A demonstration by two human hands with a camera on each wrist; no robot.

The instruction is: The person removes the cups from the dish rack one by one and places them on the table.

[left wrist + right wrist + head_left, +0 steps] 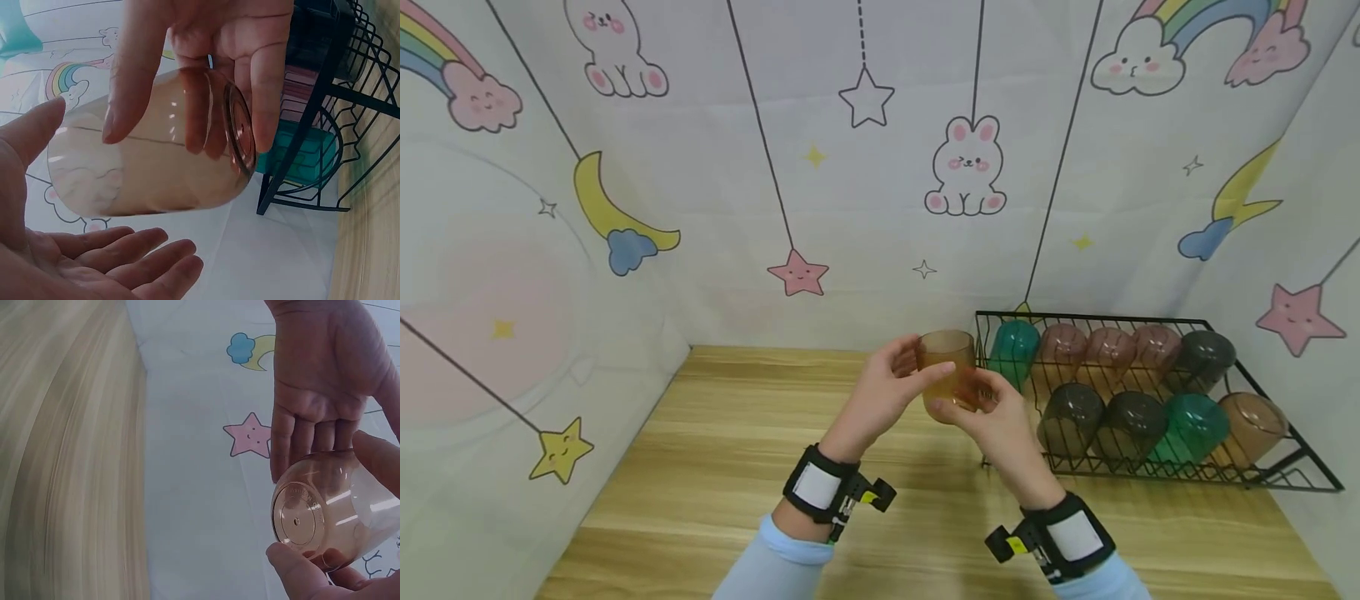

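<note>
A clear amber cup (946, 354) is held up above the table, mouth upward. My right hand (1003, 425) grips it near the base, thumb on one side and fingers curled round the other, as the left wrist view shows. My left hand (880, 392) is on the cup's left side; its fingers (150, 256) are fairly straight and spread beside the wall, its thumb close to the rim end. Whether that thumb touches the cup, I cannot tell. In the right wrist view the cup's round base (297, 519) faces the camera.
A black wire rack (1090, 317) stands on the right of the wood-grain table (715, 467). Two rows of cups sit in it upside down: teal cups (1191, 425), pink cups (1111, 346), grey cups (1131, 425) and an amber-brown cup (1253, 425). A printed cloth (865, 208) hangs behind.
</note>
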